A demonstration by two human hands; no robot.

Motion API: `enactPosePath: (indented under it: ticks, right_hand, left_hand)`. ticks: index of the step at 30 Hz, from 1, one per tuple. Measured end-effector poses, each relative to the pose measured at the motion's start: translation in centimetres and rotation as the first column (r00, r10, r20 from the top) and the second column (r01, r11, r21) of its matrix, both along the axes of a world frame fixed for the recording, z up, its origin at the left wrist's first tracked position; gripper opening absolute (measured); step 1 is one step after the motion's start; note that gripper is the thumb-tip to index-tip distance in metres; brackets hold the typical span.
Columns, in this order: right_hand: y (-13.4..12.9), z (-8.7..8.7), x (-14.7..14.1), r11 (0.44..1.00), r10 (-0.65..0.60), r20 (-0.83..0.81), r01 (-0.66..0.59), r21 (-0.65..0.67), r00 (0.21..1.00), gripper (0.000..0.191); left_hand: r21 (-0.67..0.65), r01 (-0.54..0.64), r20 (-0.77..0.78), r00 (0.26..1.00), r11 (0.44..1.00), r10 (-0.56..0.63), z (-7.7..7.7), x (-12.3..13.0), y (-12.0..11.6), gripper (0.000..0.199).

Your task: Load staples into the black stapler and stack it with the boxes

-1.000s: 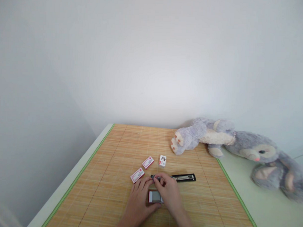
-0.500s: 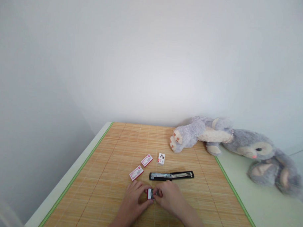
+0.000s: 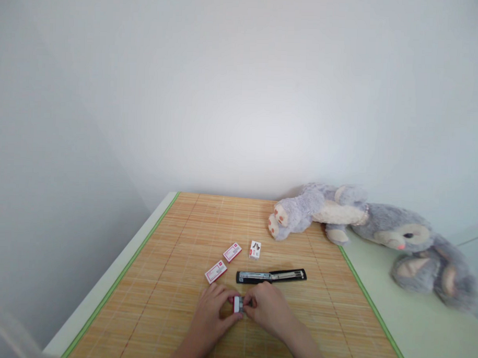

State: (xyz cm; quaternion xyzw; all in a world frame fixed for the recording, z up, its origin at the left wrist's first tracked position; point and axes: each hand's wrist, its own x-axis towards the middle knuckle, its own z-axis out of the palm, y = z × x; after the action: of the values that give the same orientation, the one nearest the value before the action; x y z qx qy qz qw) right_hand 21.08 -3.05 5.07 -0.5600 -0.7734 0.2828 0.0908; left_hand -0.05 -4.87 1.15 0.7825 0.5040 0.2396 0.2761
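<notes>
Here, I'm holding a box (image 3: 236,304), the stapler (image 3: 254,276) lying just beyond.
Left fingers (image 3: 227,295) are pinching it, right fingers (image 3: 252,295) pressing together.

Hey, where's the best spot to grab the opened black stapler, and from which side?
Probably the middle of the stapler, pinched across its narrow width from above: it lies long, thin and opened out on the mat, so an end grip might let it fold or tip. Straight from the front looks awkward, with the right hand close in front.

The left hand (image 3: 211,311) grips a small box (image 3: 236,304), the right hand (image 3: 266,304) at its other end, an unfolded stapler (image 3: 259,276) just beyond.
</notes>
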Motion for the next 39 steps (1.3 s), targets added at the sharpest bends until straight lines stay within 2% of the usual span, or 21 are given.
enactPosePath:
  ticks: [5,9,11,14,16,19,26,29,31,32,35,36,37,39]
  right_hand:
    - [-0.1,0.3,0.1,0.999,-0.009,-0.071,0.006,-0.038,0.997,0.017]
    - [-0.5,1.2,2.2,0.995,-0.074,-0.179,0.062,-0.072,0.981,0.020]
    - [-1.0,1.4,4.0,0.990,-0.132,-0.149,0.124,-0.061,0.980,0.024]
    - [-1.9,0.9,6.3,0.985,-0.161,-0.020,0.159,-0.072,0.987,0.043]
    - [-2.3,0.4,6.9,0.985,-0.147,0.015,0.148,-0.089,0.989,0.040]
    - [-2.6,0.1,5.9,0.988,-0.127,-0.027,0.124,-0.095,0.992,0.030]
    - [-2.3,0.9,2.5,0.994,-0.088,-0.115,0.081,-0.067,0.989,0.022]
    - [-2.5,0.7,3.1,0.991,-0.115,-0.108,0.107,-0.075,0.987,0.040]
    - [-2.5,0.8,4.4,0.987,-0.159,-0.094,0.155,-0.051,0.983,0.056]
    - [-2.3,1.0,5.3,0.981,-0.192,-0.087,0.193,-0.007,0.977,0.057]
    - [-1.3,2.1,9.1,0.921,-0.293,-0.099,0.308,0.237,0.951,0.046]
    - [-0.8,2.4,10.4,0.901,-0.288,-0.118,0.311,0.304,0.950,0.050]
    - [-0.2,2.6,11.7,0.894,-0.271,-0.126,0.298,0.335,0.954,0.059]
    - [0.8,2.7,13.9,0.926,-0.220,-0.139,0.251,0.281,0.966,0.070]
  left_hand:
    - [-0.003,-0.001,0.009,1.000,1.000,0.001,0.2,0.1,0.0,0.029]
    - [-0.007,0.004,0.014,1.000,1.000,-0.004,0.3,0.0,-0.1,0.031]
    - [-0.013,0.000,0.012,1.000,1.000,0.000,0.2,0.0,-0.1,0.032]
    - [-0.031,-0.002,0.009,1.000,1.000,0.003,0.1,0.0,0.0,0.032]
    - [-0.040,0.005,0.009,1.000,0.999,-0.005,0.1,0.2,-0.1,0.033]
    - [-0.045,0.014,0.024,1.000,0.999,-0.013,0.1,1.0,-0.1,0.033]
    - [-0.046,0.004,0.060,0.998,0.999,-0.001,0.1,2.1,-0.3,0.033]
    - [-0.027,-0.009,0.040,0.999,1.000,0.010,0.1,2.2,-0.6,0.039]
    - [-0.014,-0.027,0.025,0.999,1.000,0.028,0.3,2.4,-0.9,0.051]
    - [-0.008,-0.039,0.017,0.999,0.999,0.039,0.4,2.7,-1.0,0.057]
    - [0.013,-0.060,-0.039,0.997,0.998,0.061,0.7,3.8,-1.0,0.068]
    - [0.019,-0.062,-0.065,0.996,0.998,0.063,0.8,4.3,-1.0,0.070]
    - [0.023,-0.066,-0.090,0.994,0.998,0.068,0.9,4.7,-0.9,0.072]
    - [0.025,-0.086,-0.134,0.987,0.996,0.088,1.0,5.5,-0.7,0.075]
